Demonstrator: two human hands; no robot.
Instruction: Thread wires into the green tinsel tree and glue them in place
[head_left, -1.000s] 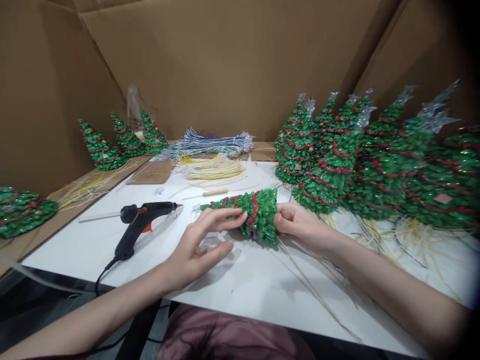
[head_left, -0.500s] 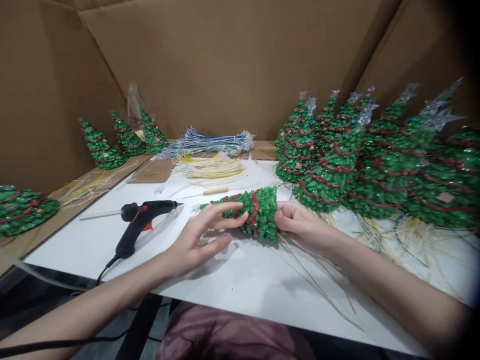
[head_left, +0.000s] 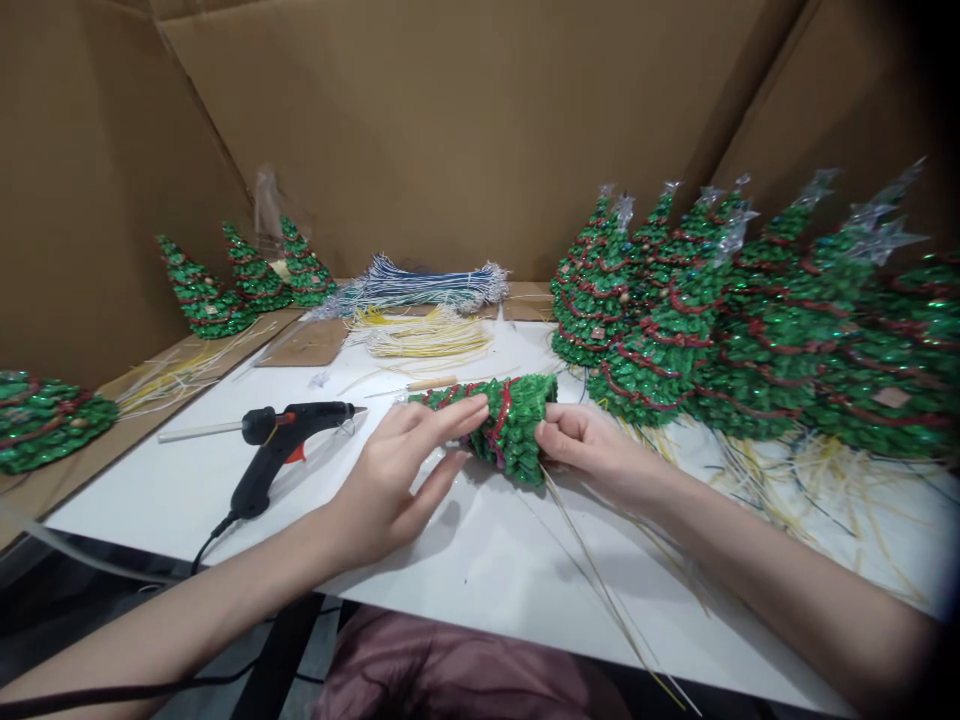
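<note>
A small green Christmas tree (head_left: 525, 425) with red garland lies on its side over the white table (head_left: 480, 620), its base toward my right hand (head_left: 581, 440). That hand is closed at the base rim, thumb outside, the other fingertips hidden. Thin pale wires (head_left: 592, 555) trail from the base toward the table's front edge. My left hand (head_left: 401, 470) lies along the narrow end, fingers stretched over the garland and thumb apart below. It covers most of the tip.
A black glue gun (head_left: 281, 445) with a glue stick lies at left, near a wooden-handled awl (head_left: 431, 383). Bundles of yellow wires (head_left: 427, 335) and blue-white wires (head_left: 427, 285) lie behind. Several star-topped trees (head_left: 675, 330) stand at right; others (head_left: 206, 300) are at left.
The tree has tilted slightly, its base turning toward me. My left hand has slid further over the tip, its thumb now nearer the tree. The trailing wires have shifted toward me.
</note>
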